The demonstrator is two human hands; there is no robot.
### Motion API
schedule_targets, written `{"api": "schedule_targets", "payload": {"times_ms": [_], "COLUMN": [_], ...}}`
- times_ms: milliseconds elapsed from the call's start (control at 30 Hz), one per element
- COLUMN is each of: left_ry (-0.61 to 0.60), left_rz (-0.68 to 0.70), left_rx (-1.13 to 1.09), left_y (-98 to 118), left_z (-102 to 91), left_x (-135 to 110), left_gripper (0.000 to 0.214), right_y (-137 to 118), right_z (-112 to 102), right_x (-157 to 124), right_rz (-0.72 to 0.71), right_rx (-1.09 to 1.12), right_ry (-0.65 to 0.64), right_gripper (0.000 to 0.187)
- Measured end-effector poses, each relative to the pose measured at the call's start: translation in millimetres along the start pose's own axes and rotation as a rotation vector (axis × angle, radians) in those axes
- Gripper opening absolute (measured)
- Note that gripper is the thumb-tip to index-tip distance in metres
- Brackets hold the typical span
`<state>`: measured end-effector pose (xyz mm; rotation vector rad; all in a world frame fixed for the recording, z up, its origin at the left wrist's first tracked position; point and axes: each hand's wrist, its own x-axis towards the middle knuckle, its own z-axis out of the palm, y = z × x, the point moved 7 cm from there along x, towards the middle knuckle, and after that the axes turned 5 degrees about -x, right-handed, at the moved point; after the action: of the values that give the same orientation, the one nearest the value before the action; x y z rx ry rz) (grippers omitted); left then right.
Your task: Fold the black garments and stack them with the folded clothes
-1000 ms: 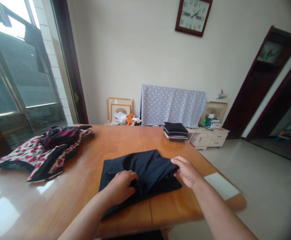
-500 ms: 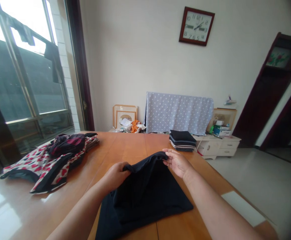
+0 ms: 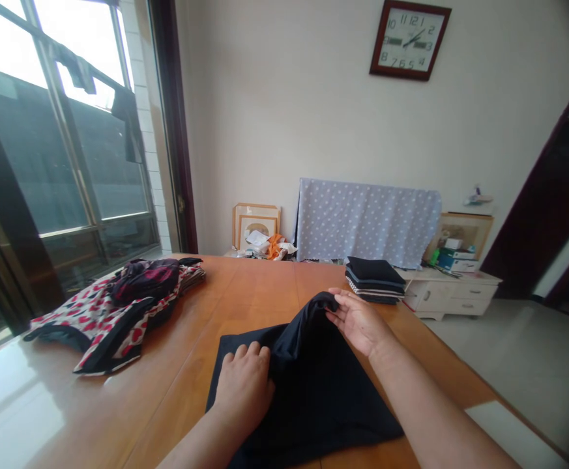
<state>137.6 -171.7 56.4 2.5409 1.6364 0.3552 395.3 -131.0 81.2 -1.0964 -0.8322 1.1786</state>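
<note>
A dark navy garment [image 3: 323, 384], its kind hard to tell, lies on the table in front of me with its upper right part lifted into a loose fold. My right hand [image 3: 360, 322] pinches the raised edge of that cloth between thumb and fingers. On the garment's left part rests my left hand [image 3: 246, 378], back upward and fingers laid over the fabric. Its fingertips and thumb are partly hidden.
A heap of clothes with a heart-print garment [image 3: 113, 319] lies on the table's left. Beyond my right hand stands a stack of folded clothes [image 3: 375, 280]. A white cabinet [image 3: 453, 293] and a polka-dot cloth [image 3: 367, 221] are behind the table.
My left hand has let go of the raised edge and come down on the garment, whose left side now lies flatter. My right hand still holds its edge. The view has swung left.
</note>
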Motion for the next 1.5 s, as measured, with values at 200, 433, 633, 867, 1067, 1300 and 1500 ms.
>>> {"api": "schedule_targets", "payload": {"times_ms": [200, 433, 633, 867, 1067, 1300, 1500], "left_ry": [0.111, 0.244, 0.288, 0.295, 0.268, 0.366, 0.233], "left_rz": [-0.062, -0.141, -0.114, -0.140, -0.118, -0.394, -0.215], "left_rx": [0.033, 0.051, 0.138, 0.119, 0.108, -0.016, -0.080], "left_y": [-37.6, -66.0, -81.6, -97.8, -110.1, -149.8, -140.5], "left_z": [-59.0, -100.1, -83.1, -49.0, -10.2, 12.9, 36.4], "left_x": [47.0, 131.7, 198.9, 253.5, 279.5, 287.3, 284.9], "left_gripper": [0.017, 0.025, 0.027, 0.027, 0.027, 0.044, 0.035], "right_y": [-11.4, -17.2, -8.8, 9.3, 45.9, 99.2, 110.4], "right_z": [-5.4, 1.6, 2.7, -1.0, -7.3, -23.6, -21.9], "right_x": [34.7, 99.6, 152.2, 196.7, 232.7, 252.6, 248.9], "right_rz": [-0.002, -0.038, -0.061, -0.094, -0.051, -0.047, -0.066], "right_rx": [0.029, 0.090, 0.079, 0.015, 0.016, 0.057, -0.025], "right_ry": [0.011, -0.002, 0.004, 0.016, 0.037, 0.103, 0.106], "right_gripper": [0.024, 0.025, 0.026, 0.033, 0.037, 0.048, 0.036]}}
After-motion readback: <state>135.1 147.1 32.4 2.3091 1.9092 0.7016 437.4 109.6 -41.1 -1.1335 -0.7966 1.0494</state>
